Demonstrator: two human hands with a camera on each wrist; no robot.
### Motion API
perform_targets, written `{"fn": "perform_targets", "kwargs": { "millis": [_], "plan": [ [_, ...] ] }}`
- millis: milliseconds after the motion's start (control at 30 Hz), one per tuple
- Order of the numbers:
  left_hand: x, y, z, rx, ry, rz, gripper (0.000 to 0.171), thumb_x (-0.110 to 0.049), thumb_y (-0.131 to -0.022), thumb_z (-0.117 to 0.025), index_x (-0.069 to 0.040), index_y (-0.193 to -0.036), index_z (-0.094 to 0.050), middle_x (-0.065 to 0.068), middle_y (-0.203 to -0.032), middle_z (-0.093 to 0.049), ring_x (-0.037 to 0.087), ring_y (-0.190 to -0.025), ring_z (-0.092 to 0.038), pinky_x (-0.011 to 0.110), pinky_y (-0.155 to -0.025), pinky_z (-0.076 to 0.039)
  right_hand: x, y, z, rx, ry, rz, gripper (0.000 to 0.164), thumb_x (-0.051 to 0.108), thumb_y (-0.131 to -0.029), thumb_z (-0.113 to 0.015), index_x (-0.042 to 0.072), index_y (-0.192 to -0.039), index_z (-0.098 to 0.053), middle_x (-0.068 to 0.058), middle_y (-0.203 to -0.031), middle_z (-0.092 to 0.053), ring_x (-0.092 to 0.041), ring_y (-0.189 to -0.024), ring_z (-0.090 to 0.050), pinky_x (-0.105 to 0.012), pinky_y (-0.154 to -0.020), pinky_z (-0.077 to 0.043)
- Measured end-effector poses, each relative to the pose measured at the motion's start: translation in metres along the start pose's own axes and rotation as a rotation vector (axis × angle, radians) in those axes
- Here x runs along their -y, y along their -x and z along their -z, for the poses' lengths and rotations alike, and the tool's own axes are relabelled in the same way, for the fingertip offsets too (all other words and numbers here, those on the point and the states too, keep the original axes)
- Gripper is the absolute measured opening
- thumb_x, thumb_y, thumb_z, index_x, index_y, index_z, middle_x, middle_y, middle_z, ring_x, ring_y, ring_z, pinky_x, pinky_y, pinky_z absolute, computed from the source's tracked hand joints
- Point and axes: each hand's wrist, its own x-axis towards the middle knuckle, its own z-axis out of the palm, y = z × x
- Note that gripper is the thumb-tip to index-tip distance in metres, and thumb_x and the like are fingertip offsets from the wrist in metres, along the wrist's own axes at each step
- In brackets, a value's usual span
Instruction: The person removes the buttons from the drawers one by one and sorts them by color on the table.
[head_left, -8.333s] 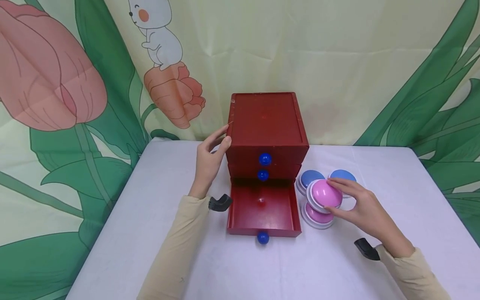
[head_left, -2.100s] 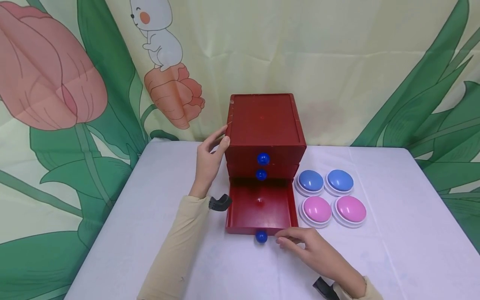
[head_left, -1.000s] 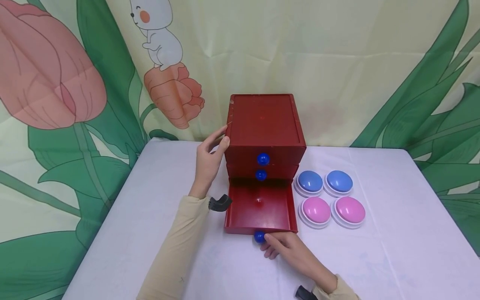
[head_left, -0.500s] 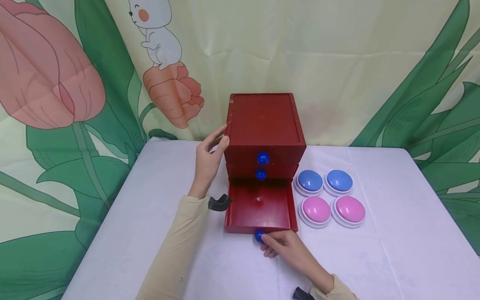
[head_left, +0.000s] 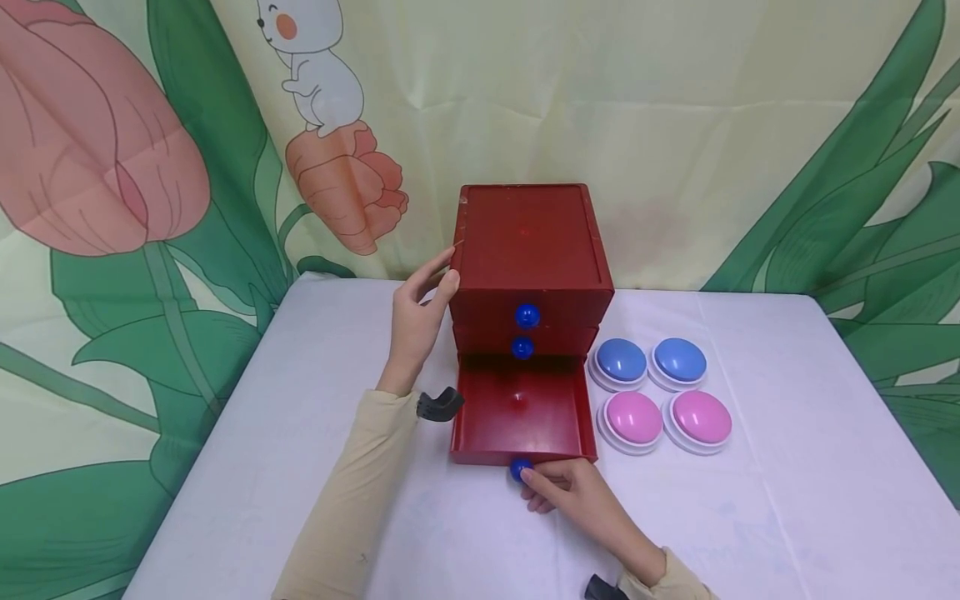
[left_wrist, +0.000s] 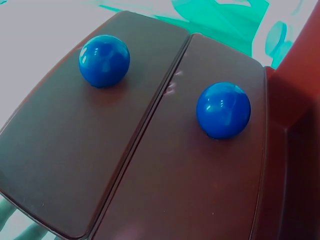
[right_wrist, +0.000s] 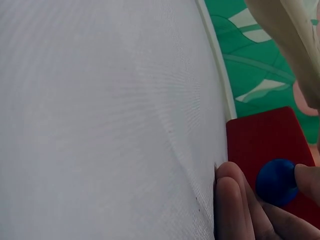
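A dark red drawer cabinet (head_left: pixel 525 237) stands at the back middle of the table in the head view. Its bottom drawer (head_left: pixel 522 417) is pulled out, with nothing lying in it. Two upper drawers are closed, each with a round blue knob (left_wrist: pixel 223 110). My left hand (head_left: pixel 416 329) rests against the cabinet's left side, fingers extended; only its fingertips show at the corner of the left wrist view. With thumb and fingers, my right hand (head_left: pixel 581 500) pinches the bottom drawer's blue knob (right_wrist: pixel 276 182) from the right.
Right of the drawer, two blue domed lights (head_left: pixel 621 361) stand behind two pink domed lights (head_left: pixel 633 418), all on white bases. A white cloth covers the table (head_left: pixel 225 467). Behind it hangs a curtain (head_left: pixel 652 125) printed with plants and a rabbit.
Earlier my right hand held a pink domed light above another; that light now stands on the table. The hand then moved left to the bottom knob and took hold. My left hand stayed put.
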Motion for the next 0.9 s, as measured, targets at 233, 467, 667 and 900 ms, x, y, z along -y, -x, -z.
{"fn": "perform_targets", "kwargs": {
  "millis": [233, 467, 667, 900],
  "plan": [
    [-0.002, 0.000, 0.000, 0.006, 0.004, 0.016, 0.043, -0.027, -0.099, -0.061, -0.020, -0.141, -0.057, 0.003, -0.142, -0.058, 0.022, -0.123, -0.057, 0.035, -0.087, -0.050, 0.002, -0.001, 0.001, 0.013, 0.013, 0.005, 0.028, 0.025, -0.097, -0.065, -0.001, -0.099, -0.075, -0.010, -0.085, -0.074, -0.018, -0.069, -0.072, -0.025, -0.068, -0.059],
    [-0.002, 0.000, -0.001, 0.006, 0.008, 0.017, 0.042, -0.028, -0.098, -0.061, -0.021, -0.140, -0.059, 0.002, -0.140, -0.059, 0.020, -0.121, -0.057, 0.035, -0.086, -0.049, 0.000, -0.003, 0.003, 0.007, 0.018, 0.016, 0.026, 0.023, -0.097, -0.065, 0.000, -0.100, -0.075, -0.009, -0.085, -0.075, -0.018, -0.069, -0.072, -0.026, -0.068, -0.059],
    [0.000, 0.000, -0.001, 0.004, -0.002, 0.000, 0.040, -0.034, -0.097, -0.062, -0.027, -0.137, -0.061, -0.004, -0.136, -0.061, 0.016, -0.119, -0.058, 0.037, -0.086, -0.050, -0.001, -0.007, 0.006, 0.009, 0.023, 0.011, 0.026, 0.023, -0.097, -0.065, -0.001, -0.100, -0.075, -0.010, -0.086, -0.075, -0.018, -0.071, -0.072, -0.025, -0.068, -0.059],
    [0.001, 0.000, 0.000, 0.000, 0.004, -0.011, 0.040, -0.034, -0.097, -0.062, -0.026, -0.137, -0.062, -0.003, -0.135, -0.062, 0.016, -0.118, -0.059, 0.035, -0.083, -0.051, -0.001, -0.012, 0.009, 0.020, 0.008, 0.036, 0.026, 0.022, -0.097, -0.065, -0.002, -0.102, -0.075, -0.011, -0.086, -0.075, -0.019, -0.071, -0.073, -0.026, -0.068, -0.060]
  ]
}}
